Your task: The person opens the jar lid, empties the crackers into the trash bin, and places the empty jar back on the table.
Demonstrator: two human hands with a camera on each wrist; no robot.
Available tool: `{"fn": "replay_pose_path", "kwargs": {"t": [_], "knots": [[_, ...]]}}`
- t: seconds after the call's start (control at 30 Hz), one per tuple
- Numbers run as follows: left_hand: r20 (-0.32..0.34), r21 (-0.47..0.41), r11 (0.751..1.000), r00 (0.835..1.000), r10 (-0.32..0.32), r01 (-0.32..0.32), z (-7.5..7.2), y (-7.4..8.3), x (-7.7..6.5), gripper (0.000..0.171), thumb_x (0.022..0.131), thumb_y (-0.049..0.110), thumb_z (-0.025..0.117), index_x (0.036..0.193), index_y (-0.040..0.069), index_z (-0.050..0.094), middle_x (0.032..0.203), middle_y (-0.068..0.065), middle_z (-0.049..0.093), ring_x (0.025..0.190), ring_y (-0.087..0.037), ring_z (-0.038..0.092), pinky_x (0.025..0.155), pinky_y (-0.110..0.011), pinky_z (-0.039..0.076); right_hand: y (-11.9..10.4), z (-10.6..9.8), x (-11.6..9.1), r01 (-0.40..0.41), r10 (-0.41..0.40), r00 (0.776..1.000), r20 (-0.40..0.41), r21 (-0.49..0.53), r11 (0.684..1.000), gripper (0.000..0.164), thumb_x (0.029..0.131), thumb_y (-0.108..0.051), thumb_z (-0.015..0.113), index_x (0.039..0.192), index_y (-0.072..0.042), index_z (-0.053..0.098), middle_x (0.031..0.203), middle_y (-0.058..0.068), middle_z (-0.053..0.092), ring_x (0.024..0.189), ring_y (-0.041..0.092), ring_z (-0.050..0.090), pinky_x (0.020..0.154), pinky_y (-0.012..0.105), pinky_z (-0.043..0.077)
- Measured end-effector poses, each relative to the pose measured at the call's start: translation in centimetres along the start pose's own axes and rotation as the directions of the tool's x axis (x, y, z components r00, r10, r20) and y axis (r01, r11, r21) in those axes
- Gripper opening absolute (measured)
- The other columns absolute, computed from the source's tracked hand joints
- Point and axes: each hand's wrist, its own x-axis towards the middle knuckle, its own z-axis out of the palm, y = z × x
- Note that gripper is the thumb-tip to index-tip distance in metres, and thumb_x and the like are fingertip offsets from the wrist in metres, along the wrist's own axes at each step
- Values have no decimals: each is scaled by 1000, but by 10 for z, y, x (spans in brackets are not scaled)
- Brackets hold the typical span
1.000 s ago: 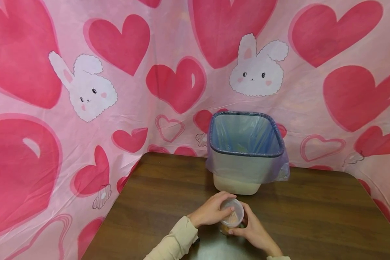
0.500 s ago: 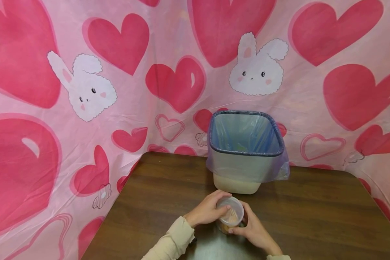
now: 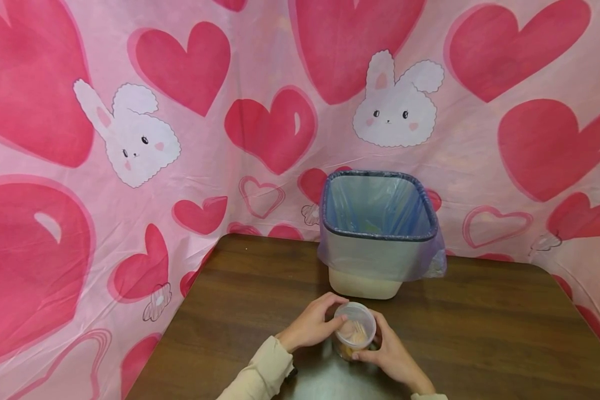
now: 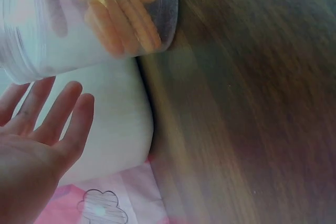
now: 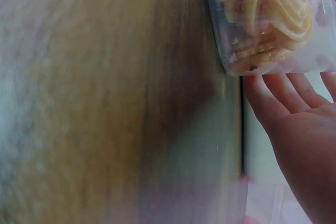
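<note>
While the whole background is taken up by a pink fabric backdrop [image 3: 260, 61], printed with hearts and white rabbit heads, the foreground is occupied by a dark brown wood-grain surface [image 3: 480, 322] with rounded far corners. Near the far edge of the surface, a whitish bin [image 3: 362, 282] is stood upright; it is lined with a translucent bluish-purple bag [image 3: 380, 258], folded over the rim and bunched at the right. Cream cuffs are worn at both wrists, the left sleeve [image 3: 262, 369] being shown at greater length. Of the two hands, the jar's right side is gripped by the right hand [image 3: 392, 353], fingers and thumb curved about it. The left hand [image 3: 312, 325] is placed at the jar's upper left, its fingers loosely bent and its thumb tip overlapping the top; whether the rim is pinched cannot be told. Between the hands, just in front of the bin, the round clear jar [image 3: 358, 318] is held upright. Within it, ridged and swirled orange-tan pieces [image 5: 286, 11] are contained, gathered toward the base.
</note>
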Motion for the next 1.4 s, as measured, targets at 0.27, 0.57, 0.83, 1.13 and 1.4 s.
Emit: {"fn": "replay_pose_path", "kwargs": {"t": [0.27,0.57,0.83,1.13,1.4], "knots": [[-10,-34,999,999,-39,39,-2,-5,-4,25,95,23,60,119,14,60,115,1,62,105,-11,61,86,-33,53,0,0,-1,-16,16,1000,-15,-1,1000,88,68,-12,86,140,-8,36,139,17,46,122,25,50,94,18,45],[-34,-85,995,998,-56,53,-5,-7,-6,20,95,20,60,112,8,63,109,-6,66,99,-15,62,82,-28,52,2,0,0,-6,5,1000,-27,-7,1000,89,66,-12,87,139,-6,36,138,17,47,119,17,52,94,16,44],[-39,-98,991,994,-98,94,-10,-9,-5,13,95,19,60,101,9,66,98,-2,69,89,-7,61,78,-22,51,2,0,1,-1,0,999,-39,-14,1000,90,65,-11,88,139,-6,37,137,16,48,118,16,53,94,16,45],[-87,-36,996,993,-79,76,-11,-8,0,6,94,21,61,92,16,64,91,2,64,79,-2,54,72,-19,48,2,2,1,-21,21,999,-38,-25,999,90,65,-12,88,139,-8,37,137,15,48,118,16,52,94,15,44],[-105,-51,998,993,-45,40,0,-4,12,17,93,18,62,107,10,65,101,-4,61,86,-6,57,74,-19,48,1,1,0,-30,30,999,-22,-8,1000,89,67,-12,87,140,-7,36,138,16,47,120,23,52,94,17,45]]}}
